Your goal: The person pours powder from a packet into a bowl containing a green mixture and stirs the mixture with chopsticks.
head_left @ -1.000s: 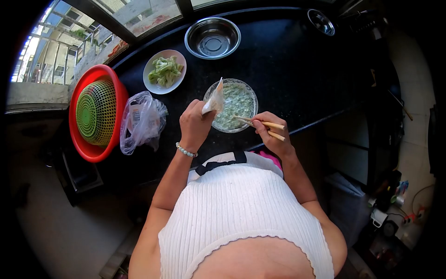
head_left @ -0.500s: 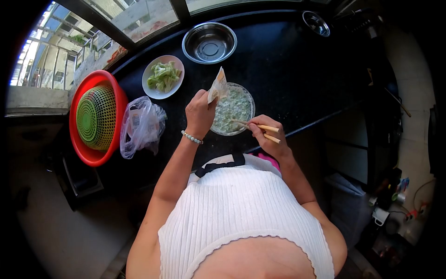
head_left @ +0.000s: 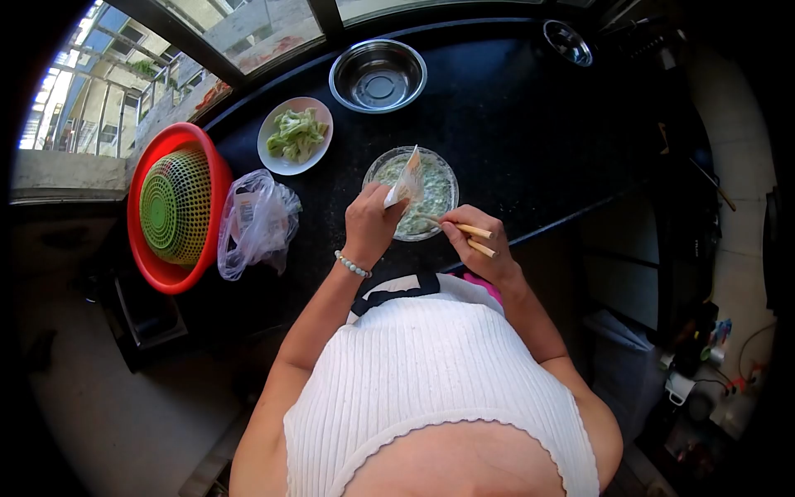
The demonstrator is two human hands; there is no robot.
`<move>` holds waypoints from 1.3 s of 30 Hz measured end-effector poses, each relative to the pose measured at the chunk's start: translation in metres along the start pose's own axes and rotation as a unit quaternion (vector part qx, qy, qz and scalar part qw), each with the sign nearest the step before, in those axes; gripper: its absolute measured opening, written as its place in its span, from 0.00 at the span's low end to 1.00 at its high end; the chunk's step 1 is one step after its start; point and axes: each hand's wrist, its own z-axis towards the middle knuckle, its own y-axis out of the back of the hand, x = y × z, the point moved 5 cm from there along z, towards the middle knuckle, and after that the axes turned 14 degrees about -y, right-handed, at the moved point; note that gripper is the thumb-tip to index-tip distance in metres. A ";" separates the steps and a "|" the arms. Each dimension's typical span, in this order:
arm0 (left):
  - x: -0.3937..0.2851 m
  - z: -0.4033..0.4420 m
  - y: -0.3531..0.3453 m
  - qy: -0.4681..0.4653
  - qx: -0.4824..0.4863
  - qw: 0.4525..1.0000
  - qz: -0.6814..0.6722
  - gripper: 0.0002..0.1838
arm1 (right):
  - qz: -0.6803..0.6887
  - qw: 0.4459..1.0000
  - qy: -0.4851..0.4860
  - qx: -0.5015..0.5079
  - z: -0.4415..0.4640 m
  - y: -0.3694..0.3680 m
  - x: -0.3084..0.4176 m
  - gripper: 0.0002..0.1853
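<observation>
My left hand (head_left: 372, 222) grips a small white packet (head_left: 407, 181) with orange print, tilted over the left part of a clear bowl (head_left: 454, 184). A pale green-and-white chopped mixture (head_left: 436, 192) fills the bowl. In my right hand (head_left: 480, 243) is a pair of chopsticks (head_left: 475, 231), held at the bowl's lower right rim. Their tips reach into the mixture. The packet hides part of the bowl, and I cannot make out whether anything is falling from it.
Behind the bowl stands a steel basin (head_left: 378, 108). To the left are a white plate (head_left: 267, 159) of pale green vegetable pieces, a crumpled plastic bag (head_left: 263, 219), and a red basin (head_left: 219, 178) holding a green strainer (head_left: 166, 207). A small metal dish (head_left: 568, 43) sits far right.
My left hand with the packet has moved right and slightly down, so the packet now covers more of the bowl. The right hand and chopsticks have hardly moved.
</observation>
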 end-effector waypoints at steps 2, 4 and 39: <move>-0.001 0.007 -0.008 -0.009 -0.018 1.000 -0.016 0.06 | -0.007 1.000 0.004 -0.003 -0.001 0.001 0.000 0.03; 0.003 0.012 -0.011 -0.007 0.007 1.000 0.001 0.05 | -0.005 1.000 -0.003 -0.005 -0.003 0.003 -0.002 0.03; 0.039 -0.007 0.017 0.149 -0.019 0.987 -0.064 0.11 | 0.096 0.995 -0.003 0.006 0.014 -0.010 0.001 0.03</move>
